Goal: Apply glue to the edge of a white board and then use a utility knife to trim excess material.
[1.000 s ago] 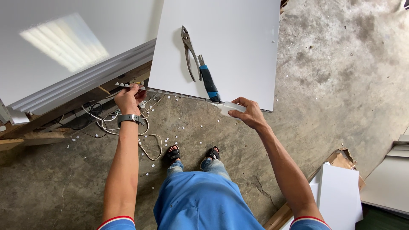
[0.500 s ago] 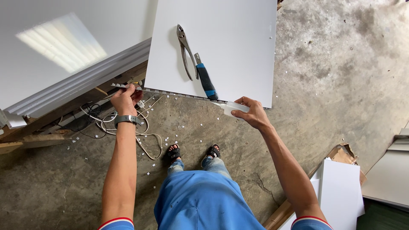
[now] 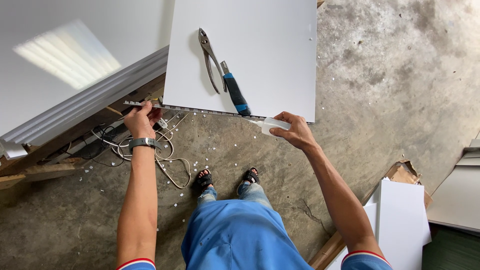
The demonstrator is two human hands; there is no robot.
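Note:
A white panel lies flat in front of me, with a notched metal strip running along its near edge. My left hand pinches the left end of that strip; a grey watch is on its wrist. My right hand grips a small white bottle whose nozzle points at the strip near the panel's edge. On the panel rest metal pliers and a blue-handled tool.
A second white panel with a ribbed edge leans at the left over wooden battens. Cables and small white scraps lie on the concrete floor by my sandalled feet. White boards are stacked at the right.
My left hand has slid a little left along the strip's end. My right hand with the bottle stays at the panel's near edge. The view has shifted slightly.

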